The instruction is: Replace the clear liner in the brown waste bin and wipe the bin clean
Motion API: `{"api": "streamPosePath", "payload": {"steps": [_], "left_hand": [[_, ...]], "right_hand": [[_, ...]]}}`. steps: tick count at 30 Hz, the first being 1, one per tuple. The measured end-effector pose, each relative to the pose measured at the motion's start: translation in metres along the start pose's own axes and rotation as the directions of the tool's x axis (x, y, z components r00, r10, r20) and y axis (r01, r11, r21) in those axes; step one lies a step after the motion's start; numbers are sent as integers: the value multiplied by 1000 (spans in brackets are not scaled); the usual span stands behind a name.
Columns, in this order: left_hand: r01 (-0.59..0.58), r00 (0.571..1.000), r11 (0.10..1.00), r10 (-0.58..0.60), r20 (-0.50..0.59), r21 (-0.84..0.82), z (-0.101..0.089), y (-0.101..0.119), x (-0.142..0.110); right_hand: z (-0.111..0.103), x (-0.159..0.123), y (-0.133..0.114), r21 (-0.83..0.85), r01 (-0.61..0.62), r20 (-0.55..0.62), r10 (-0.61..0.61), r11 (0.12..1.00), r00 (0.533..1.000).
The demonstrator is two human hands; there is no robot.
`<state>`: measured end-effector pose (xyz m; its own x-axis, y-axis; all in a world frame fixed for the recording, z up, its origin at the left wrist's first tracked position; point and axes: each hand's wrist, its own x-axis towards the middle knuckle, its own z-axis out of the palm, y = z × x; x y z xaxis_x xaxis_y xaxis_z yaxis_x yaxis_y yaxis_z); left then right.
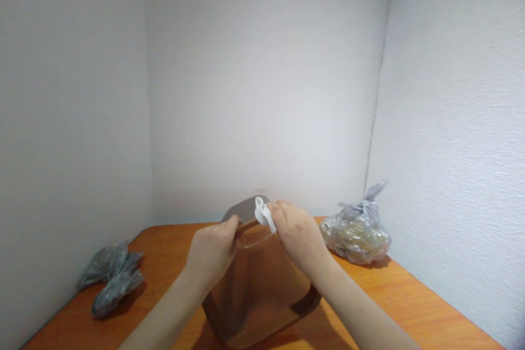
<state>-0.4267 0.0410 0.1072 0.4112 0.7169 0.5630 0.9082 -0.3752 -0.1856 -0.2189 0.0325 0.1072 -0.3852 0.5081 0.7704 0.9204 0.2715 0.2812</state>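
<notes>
A brown, see-through plastic bin [266,290] is tipped on the wooden table, in the middle of the head view. My left hand [214,246] grips its upper rim, the fingers closed over the edge. Just to the right, my right hand [297,232] pinches a crumpled white cloth or tissue [264,214] against that same rim. Part of the bin's right side is hidden behind my right hand and forearm.
A knotted clear plastic bag [356,232] with yellowish contents sits at the back right of the table [406,306]. Crumpled grey plastic bags [115,273] lie at the left. White walls [262,93] enclose the table at the back and both sides.
</notes>
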Motion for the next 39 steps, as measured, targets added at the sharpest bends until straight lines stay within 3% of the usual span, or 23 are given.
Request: {"api": "streamPosePath", "payload": {"steps": [5, 8, 12, 14, 16, 18, 21, 24, 26, 28, 31, 35, 39], "left_hand": [[68, 998, 998, -68, -11, 2, 2, 3, -6], [203, 979, 978, -202, -29, 44, 3, -5, -6], [381, 925, 923, -381, -13, 51, 3, -15, -1], [415, 910, 909, -415, 1, 39, 4, -15, 2], [450, 893, 893, -450, 8, 14, 3, -14, 6], [503, 864, 864, -502, 19, -31, 3, -13, 11], [568, 823, 818, -567, 45, -86, 1, -18, 16], [593, 805, 796, -590, 62, -125, 0, -29, 21], [595, 803, 786, -590, 85, -167, -1, -38, 27], [592, 806, 773, -578, 130, -230, -1, -48, 35], [587, 808, 720, -544, 224, -369, -1, -62, 49], [586, 808, 606, -491, 326, -538, -2, -69, 57], [603, 795, 498, -438, 419, -624, -2, -68, 59]], "right_hand": [[17, -21, 0, 159, -227, 14, 228, 961, 974], [28, -35, -2, 234, -417, 111, 402, 878, 909], [37, -54, -4, 229, -549, 153, 527, 804, 836], [42, -62, -5, 267, -643, 206, 609, 718, 766], [48, -68, -9, 358, -740, 319, 670, 570, 671], [57, -76, -20, 460, -776, 444, 645, 432, 622], [72, -90, -48, 562, -750, 532, 543, 348, 650], [76, -98, -70, 601, -777, 654, 445, 186, 612], [70, -93, -69, 601, -791, 695, 414, 115, 588], [57, -79, -54, 598, -781, 650, 462, 177, 603], [37, -49, -17, 558, -750, 530, 543, 355, 651], [25, -15, 27, 569, -745, 550, 512, 349, 660], [33, 0, 45, 585, -735, 574, 465, 343, 674]]}}
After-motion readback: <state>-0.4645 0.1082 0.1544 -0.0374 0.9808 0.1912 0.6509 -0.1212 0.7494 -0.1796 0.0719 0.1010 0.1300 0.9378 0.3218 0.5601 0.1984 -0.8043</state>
